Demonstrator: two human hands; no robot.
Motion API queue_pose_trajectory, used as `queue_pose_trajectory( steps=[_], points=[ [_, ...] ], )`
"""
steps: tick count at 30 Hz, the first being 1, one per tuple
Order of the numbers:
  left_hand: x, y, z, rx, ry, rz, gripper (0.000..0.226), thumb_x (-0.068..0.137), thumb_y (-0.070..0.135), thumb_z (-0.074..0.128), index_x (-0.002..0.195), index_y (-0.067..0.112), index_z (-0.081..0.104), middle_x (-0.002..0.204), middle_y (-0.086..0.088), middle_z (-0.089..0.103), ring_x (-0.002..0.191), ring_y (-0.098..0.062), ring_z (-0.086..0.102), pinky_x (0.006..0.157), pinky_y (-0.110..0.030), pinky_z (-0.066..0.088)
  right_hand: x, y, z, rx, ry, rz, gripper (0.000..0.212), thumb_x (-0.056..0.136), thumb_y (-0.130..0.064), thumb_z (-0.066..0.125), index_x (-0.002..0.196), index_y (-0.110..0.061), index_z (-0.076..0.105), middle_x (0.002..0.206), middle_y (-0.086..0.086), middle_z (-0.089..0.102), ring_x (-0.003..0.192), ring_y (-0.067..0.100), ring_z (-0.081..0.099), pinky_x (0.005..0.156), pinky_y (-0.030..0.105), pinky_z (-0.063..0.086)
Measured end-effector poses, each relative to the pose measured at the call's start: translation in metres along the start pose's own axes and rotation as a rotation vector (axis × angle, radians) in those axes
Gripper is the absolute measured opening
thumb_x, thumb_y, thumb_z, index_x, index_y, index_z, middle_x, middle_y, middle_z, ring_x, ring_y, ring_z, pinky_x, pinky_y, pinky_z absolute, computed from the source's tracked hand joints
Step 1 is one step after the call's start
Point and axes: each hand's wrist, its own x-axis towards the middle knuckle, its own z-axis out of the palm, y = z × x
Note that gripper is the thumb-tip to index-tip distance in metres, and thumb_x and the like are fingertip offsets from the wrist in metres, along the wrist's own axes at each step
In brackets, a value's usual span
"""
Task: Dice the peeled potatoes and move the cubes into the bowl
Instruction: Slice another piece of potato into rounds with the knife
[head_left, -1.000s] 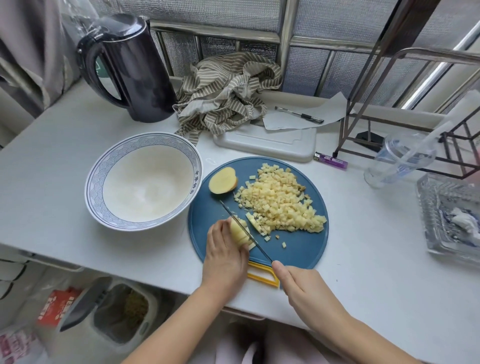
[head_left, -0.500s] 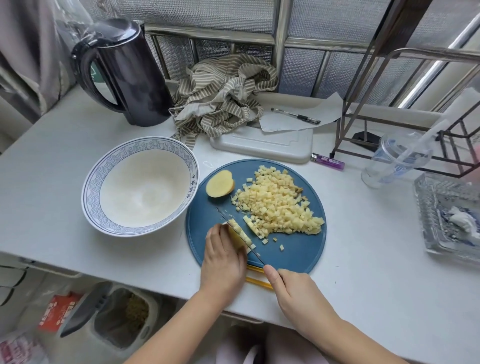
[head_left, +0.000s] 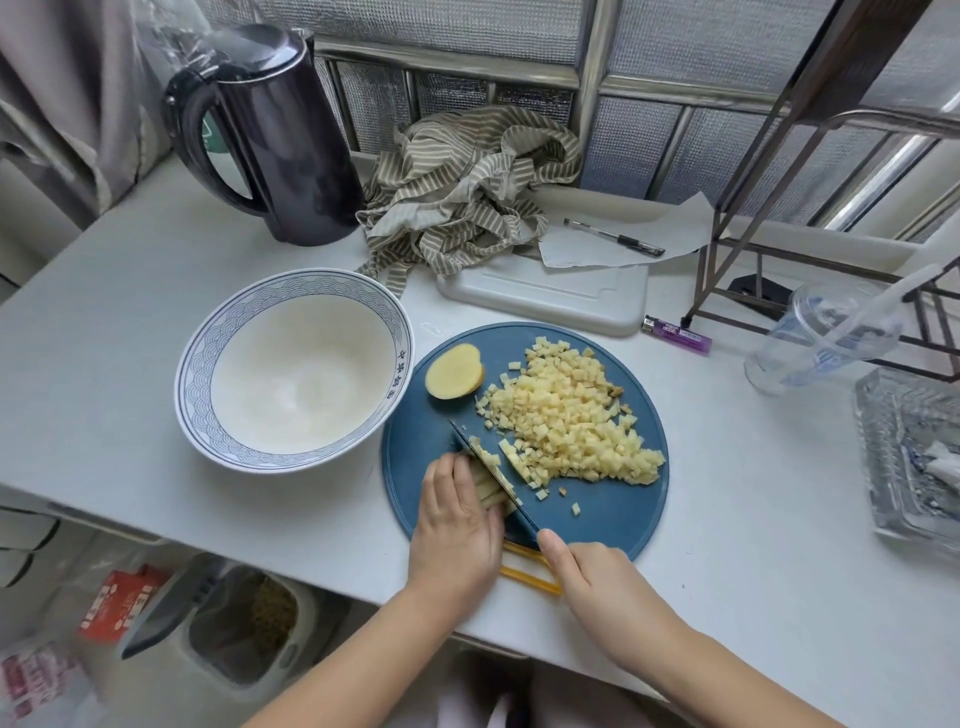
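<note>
A short column of dark-blue Chinese characters stands on the inner rim of the white ceramic bowl with blue wave pattern (head_left: 400, 374) (too blurred to read surely). Print on the purple plastic lighter (head_left: 678, 335) is illegible.

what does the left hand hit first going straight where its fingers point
Likely the knife tip, just beyond the left hand; past it, the half potato on the blue board. Height is unclear.

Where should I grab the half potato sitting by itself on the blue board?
Come down from above and pinch the half potato across its rounded edges. Its flat cut face looks up, so only the sides offer hold. It lies apart from the cube pile, leaving room for fingers.
</note>
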Motion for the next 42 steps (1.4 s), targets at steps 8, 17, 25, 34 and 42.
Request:
queue_pose_trajectory(
  steps=[8,17,25,34,42],
  points=[
    [0.002,-0.001,0.002,0.021,0.029,0.018,0.059,0.082,0.032,0.04,0.128,-0.006,0.038,0.125,-0.018,0.038,0.117,-0.033,0.038,0.096,-0.051,0.046,0.018,-0.013,0.001,0.005,0.007,-0.026,0.057,0.102,-0.053,0.026,0.061,-0.015,0.033,0.059,-0.001,0.038,0.055,0.013,0.035,0.053,0.027,0.026],
    [0.0,-0.002,0.001,0.018,0.041,0.042,0.061,0.085,0.035,0.043,0.132,-0.003,0.038,0.126,-0.017,0.041,0.117,-0.033,0.04,0.1,-0.048,0.045,0.018,0.003,-0.017,0.17,-0.033,-0.004,0.059,0.102,-0.053,0.028,0.057,-0.016,0.034,0.04,-0.006,0.037,0.034,0.007,0.035,0.051,0.024,0.031],
    [0.0,-0.003,-0.001,0.051,0.011,0.059,0.062,0.088,0.038,0.04,0.134,-0.004,0.038,0.127,-0.018,0.043,0.118,-0.032,0.04,0.099,-0.046,0.046,0.013,0.009,-0.028,0.134,-0.025,0.005,0.06,0.102,-0.054,0.027,0.056,-0.016,0.033,0.04,-0.007,0.034,0.033,0.009,0.033,0.047,0.021,0.03],
    [-0.002,-0.008,-0.005,0.118,-0.016,0.078,0.07,0.092,0.043,0.036,0.146,-0.001,0.026,0.141,-0.017,0.033,0.131,-0.032,0.031,0.112,-0.052,0.015,0.001,0.004,-0.022,0.229,-0.017,-0.028,0.059,0.101,-0.053,0.027,0.059,-0.013,0.039,0.041,-0.005,0.039,0.033,0.009,0.034,0.042,0.016,0.032],
    [-0.001,-0.01,-0.006,0.119,-0.01,0.073,0.076,0.098,0.057,0.018,0.146,-0.002,0.024,0.142,-0.016,0.03,0.131,-0.031,0.03,0.107,-0.056,0.018,-0.002,0.003,-0.017,0.167,0.015,-0.059,0.061,0.089,-0.066,0.026,0.066,-0.011,0.04,0.051,-0.003,0.036,0.04,0.007,0.031,0.051,0.025,0.032]
  ],
)
